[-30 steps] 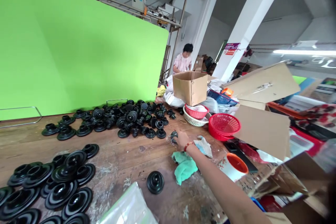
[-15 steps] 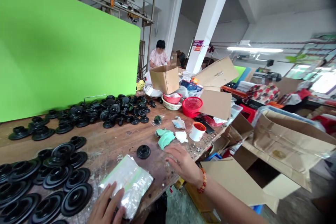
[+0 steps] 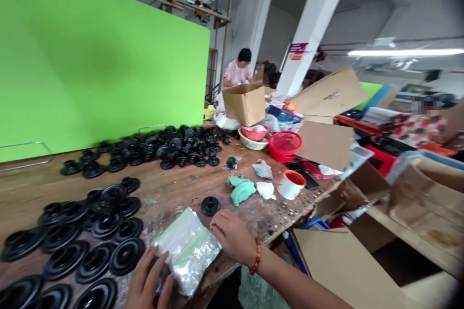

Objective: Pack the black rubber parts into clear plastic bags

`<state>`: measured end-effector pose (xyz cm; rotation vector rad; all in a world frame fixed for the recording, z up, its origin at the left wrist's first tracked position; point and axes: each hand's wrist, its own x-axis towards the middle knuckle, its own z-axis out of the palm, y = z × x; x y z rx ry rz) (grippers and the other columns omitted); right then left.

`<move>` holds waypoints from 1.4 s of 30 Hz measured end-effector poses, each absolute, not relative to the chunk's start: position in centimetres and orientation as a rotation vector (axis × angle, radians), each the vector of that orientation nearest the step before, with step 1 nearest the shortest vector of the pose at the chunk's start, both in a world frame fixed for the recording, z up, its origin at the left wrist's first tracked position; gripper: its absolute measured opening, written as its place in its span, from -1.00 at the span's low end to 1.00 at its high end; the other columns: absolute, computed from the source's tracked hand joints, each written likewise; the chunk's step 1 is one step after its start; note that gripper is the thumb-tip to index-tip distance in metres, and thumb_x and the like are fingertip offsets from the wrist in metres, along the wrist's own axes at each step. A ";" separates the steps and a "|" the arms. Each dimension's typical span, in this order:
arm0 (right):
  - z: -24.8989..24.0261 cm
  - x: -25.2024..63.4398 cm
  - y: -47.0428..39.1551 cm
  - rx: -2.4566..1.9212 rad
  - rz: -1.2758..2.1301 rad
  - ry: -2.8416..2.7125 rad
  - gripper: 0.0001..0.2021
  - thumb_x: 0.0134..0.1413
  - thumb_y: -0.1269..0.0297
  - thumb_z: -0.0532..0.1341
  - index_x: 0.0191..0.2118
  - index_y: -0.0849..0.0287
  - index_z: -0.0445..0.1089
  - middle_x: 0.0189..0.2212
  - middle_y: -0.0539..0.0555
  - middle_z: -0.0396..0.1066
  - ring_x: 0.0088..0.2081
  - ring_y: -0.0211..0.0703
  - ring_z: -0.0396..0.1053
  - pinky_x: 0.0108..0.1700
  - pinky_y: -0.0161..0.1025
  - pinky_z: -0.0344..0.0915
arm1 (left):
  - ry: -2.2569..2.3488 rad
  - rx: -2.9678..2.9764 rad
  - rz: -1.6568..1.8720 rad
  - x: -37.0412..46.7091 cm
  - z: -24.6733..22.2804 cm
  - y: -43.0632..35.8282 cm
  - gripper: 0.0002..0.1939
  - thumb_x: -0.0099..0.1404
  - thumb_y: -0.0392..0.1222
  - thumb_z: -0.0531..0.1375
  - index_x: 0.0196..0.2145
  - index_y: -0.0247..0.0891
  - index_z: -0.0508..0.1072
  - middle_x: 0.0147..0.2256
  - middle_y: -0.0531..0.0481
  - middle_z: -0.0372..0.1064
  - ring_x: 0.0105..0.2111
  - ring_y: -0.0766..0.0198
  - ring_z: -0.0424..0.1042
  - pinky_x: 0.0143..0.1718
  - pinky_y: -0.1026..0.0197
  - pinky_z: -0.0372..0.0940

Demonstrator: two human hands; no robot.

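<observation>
Right at the near edge of the wooden table (image 3: 163,195) lies a stack of clear plastic bags (image 3: 190,244) with green strips across it, and both hands are at it. The left hand (image 3: 147,280) is at the stack's near left side, fingers loosely spread and reaching over its edge, with no grip closed around anything. The right hand (image 3: 234,239) is at the stack's right side, its fingers curled inward and bunched together – whether they pinch a bag's edge cannot be told. A beaded bracelet (image 3: 257,256) circles the right wrist. Just beyond the stack sits a single black disc (image 3: 210,206), flat, its raised hub upward. Left of the stack spread larger-looking black flanged parts (image 3: 105,226), some overlapping; well beyond it is a dense heap of similar black parts (image 3: 174,147), in front of a bright green panel (image 3: 108,58). Beyond the stack and to its right lie a crumpled green cloth (image 3: 242,189), a white cloth (image 3: 266,190) and a white cup (image 3: 290,186) with an orange inside – farther out, a red basket (image 3: 284,146) and an open cardboard box (image 3: 244,105). Behind that box, far from the stack, is a person (image 3: 237,72) in a pale pink top.
</observation>
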<state>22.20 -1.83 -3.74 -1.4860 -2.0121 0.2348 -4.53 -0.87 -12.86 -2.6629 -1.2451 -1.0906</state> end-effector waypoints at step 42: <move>-5.4 19.6 -1.9 -1.328 0.248 -2.215 -0.81 0.25 0.35 0.12 -0.06 0.16 0.40 -0.08 0.22 0.35 -0.04 0.04 0.26 -0.01 0.03 0.28 | -1.721 -2.752 -1.287 -3.0 -5.8 -5.1 -0.77 0.33 -0.35 0.13 -0.07 -0.20 0.42 -0.18 -0.10 0.34 -0.13 0.15 0.32 -0.09 0.09 0.31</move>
